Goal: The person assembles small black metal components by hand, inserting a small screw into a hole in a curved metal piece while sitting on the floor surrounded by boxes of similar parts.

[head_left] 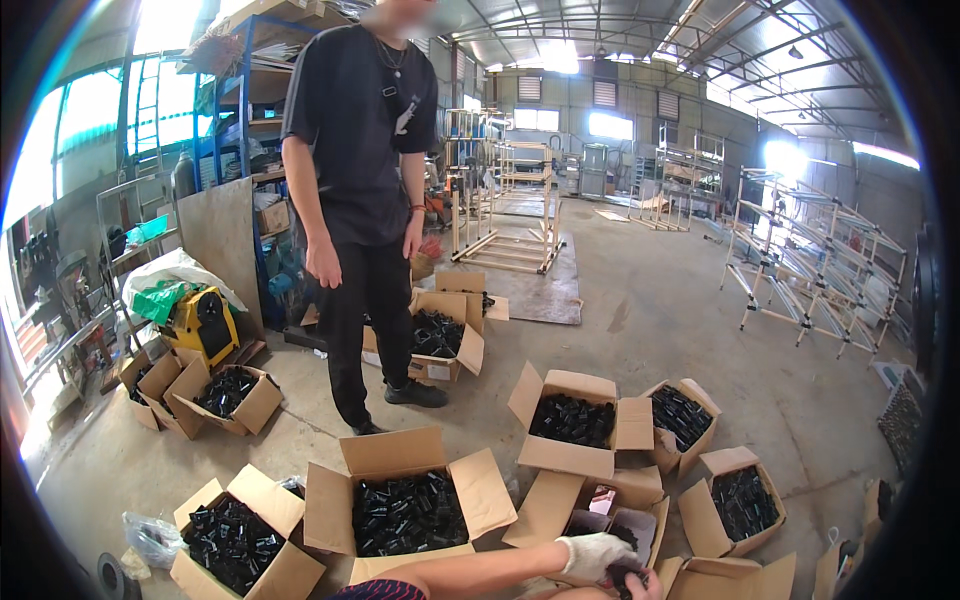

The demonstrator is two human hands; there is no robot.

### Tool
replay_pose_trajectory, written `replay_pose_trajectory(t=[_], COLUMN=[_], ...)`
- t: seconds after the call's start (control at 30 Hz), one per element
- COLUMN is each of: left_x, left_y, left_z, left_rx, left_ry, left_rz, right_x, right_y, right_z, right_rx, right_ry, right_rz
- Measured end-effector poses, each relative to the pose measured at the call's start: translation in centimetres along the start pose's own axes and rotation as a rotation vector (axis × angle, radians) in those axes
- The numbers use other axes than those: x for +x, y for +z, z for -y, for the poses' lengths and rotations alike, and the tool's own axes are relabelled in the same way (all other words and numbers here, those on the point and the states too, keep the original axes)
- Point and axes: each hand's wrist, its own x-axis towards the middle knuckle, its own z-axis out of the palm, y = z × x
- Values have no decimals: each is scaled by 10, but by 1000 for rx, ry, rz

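My left hand [592, 556], in a white work glove, reaches over an open carton [650, 520] at the lower right. Its fingers close around a small black part [626, 577], whose exact kind I cannot make out. Beside it, at the bottom edge, my right hand [646, 586] has its fingers bent against the same dark part; most of that hand is cut off by the frame. Inside the carton under my hands lie dark pieces, with a small pink-and-white item [602, 499] near its back side.
Open cartons of black parts stand around: a large one [326, 508] in front, another [292, 575] left, several at right [706, 520]. A person in dark clothes [362, 150] stands facing me beyond them. Pipe frames [815, 262] and a yellow machine [203, 325] stand further off.
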Motion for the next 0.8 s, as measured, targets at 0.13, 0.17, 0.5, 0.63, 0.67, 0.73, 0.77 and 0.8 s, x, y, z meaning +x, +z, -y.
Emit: replay_pose_trajectory(t=[0.13, 0.17, 0.5, 0.63, 0.67, 0.73, 0.77, 0.8], left_x=[33, 43, 136, 144, 146, 149, 151, 154], left_y=[-18, -24, 23, 60, 63, 73, 76, 80], left_z=[-39, -57, -121, -87, -79, -67, -63, -61], left_rx=[152, 187, 504, 203, 151, 55, 17, -14], left_ry=[72, 82, 105, -9, -40, -91, -103, -108], left_rz=[9, 59, 341, 271, 246, 201, 182, 163], right_x=[-16, -22, -60, -84, -88, -86, -83, -77], right_y=[-12, -28, -133, -122, -125, -123, -122, -133], right_z=[39, 46, 50, 52, 54, 61, 61, 47], right_rx=[152, 99, 368, 504, 504, 528, 542, 608], right_ry=[62, 87, 145, 122, 188, 242, 257, 190], right_rz=[-77, -69, -124, -54, -136, -221, -268, -163])
